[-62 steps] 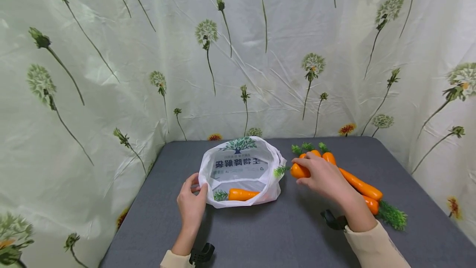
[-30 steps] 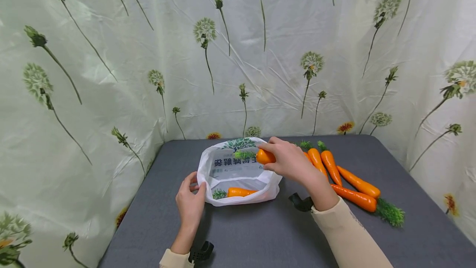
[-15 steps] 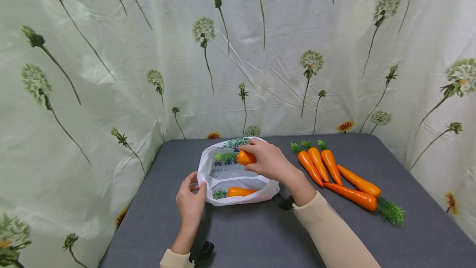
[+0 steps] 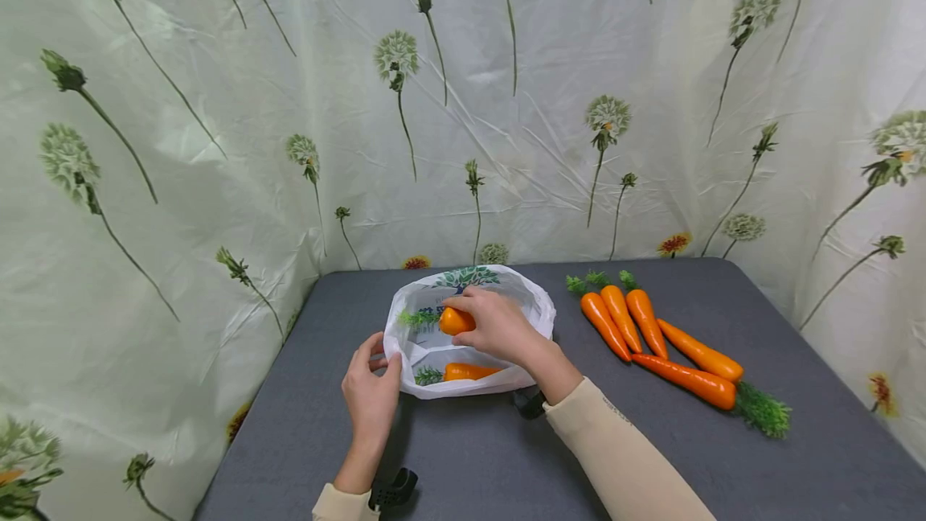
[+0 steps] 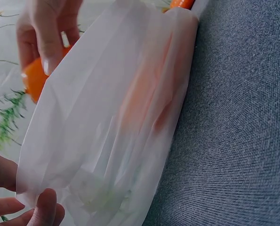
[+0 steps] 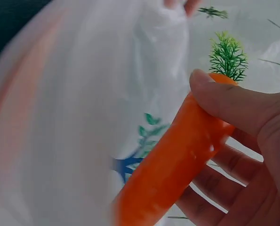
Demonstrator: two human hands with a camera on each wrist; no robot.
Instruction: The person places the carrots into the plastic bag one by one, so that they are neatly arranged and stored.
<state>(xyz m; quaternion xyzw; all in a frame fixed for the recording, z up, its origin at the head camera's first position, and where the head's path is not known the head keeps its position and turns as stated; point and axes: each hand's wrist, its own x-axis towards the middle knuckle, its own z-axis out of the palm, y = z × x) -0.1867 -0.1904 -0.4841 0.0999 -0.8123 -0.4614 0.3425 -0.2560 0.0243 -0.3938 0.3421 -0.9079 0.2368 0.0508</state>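
A white plastic bag (image 4: 473, 296) with a green tree print lies open on the grey table (image 4: 470, 457). My left hand (image 4: 370, 392) pinches the bag's left rim (image 5: 41, 197) and holds the mouth open. My right hand (image 4: 499, 328) grips an orange carrot (image 4: 456, 320) with a green top, over the bag's mouth; the right wrist view shows the carrot (image 6: 177, 174) between thumb and fingers just above the bag's white inside (image 6: 74, 117). Another carrot (image 4: 470, 373) lies inside the bag near its front edge and shows faintly through the plastic (image 5: 144, 94).
Several more carrots (image 4: 651, 336) with green tops lie in a loose group on the table right of the bag. A floral cloth backdrop (image 4: 463, 103) walls in the table at the back and on both sides.
My right hand has carried the carrot left from the pile and down into the bag's mouth. The left hand has kept its hold on the rim.
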